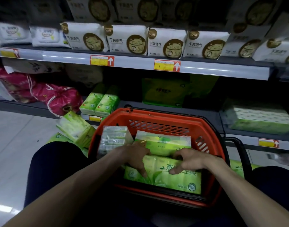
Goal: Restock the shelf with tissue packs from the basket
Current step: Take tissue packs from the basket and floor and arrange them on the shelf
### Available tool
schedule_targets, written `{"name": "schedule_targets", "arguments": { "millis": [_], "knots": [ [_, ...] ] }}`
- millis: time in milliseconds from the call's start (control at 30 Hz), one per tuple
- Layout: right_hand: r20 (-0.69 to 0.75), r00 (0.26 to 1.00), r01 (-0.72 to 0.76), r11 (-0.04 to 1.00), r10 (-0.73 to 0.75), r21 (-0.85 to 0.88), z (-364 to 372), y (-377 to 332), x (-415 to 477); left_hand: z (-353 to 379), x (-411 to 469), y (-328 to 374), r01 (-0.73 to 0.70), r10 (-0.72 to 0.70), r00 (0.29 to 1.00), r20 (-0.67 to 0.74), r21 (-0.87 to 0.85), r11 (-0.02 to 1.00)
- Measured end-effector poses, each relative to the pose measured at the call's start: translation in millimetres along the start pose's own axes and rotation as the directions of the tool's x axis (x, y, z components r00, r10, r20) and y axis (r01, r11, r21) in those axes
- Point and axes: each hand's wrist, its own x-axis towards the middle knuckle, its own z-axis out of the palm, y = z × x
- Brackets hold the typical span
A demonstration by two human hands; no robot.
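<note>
A red basket [158,119] sits between my knees in front of the low shelf [171,110]. Inside it lies a large green tissue pack [163,179] nearest me, a second green pack [163,142] behind it, and a clear-wrapped pack [114,138] upright at the left. My left hand [134,157] and my right hand [188,159] both rest on the top edge of the nearest green pack, fingers curled over it. Two small green packs [99,102] stand on the low shelf.
Green packs [75,128] lie on the floor left of the basket. Pink drawstring bags [58,97] fill the shelf's left side, a large green bag [163,92] stands behind the basket, and a wide green pack [258,118] lies at the right. White cat-print packs [166,42] line the upper shelf.
</note>
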Motion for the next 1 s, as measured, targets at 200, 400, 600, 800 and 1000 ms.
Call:
{"name": "schedule_targets", "arguments": {
  "millis": [200,400,600,800,1000],
  "knots": [
    [-0.041,0.997,0.075,0.996,-0.073,0.052,-8.1,5.8,-5.9,-5.9,-7.7,-2.5,-0.050,0.036,0.988,-0.149,-0.091,0.995],
    [-0.462,0.883,0.133,0.989,-0.086,0.070,-33.9,18.9,-13.5,-21.2,-23.4,2.2,-0.145,-0.006,0.908,-0.420,-0.328,0.934],
    [-0.735,0.656,0.204,0.897,0.172,0.392,-21.3,9.7,-11.5,-39.2,-39.8,-18.0,-0.185,-0.100,0.926,-0.365,-0.667,0.721],
    [-0.507,0.830,0.194,0.733,0.231,0.652,-4.6,-15.8,-12.8,-49.9,-64.6,-31.8,-0.217,-0.146,0.948,-0.282,-0.911,0.352],
    [-0.249,0.966,0.257,0.419,-0.075,0.871,9.1,-98.3,-7.8,-39.7,-63.6,-41.6,-0.195,-0.273,0.946,-0.173,-0.979,-0.053]
  ]
}}
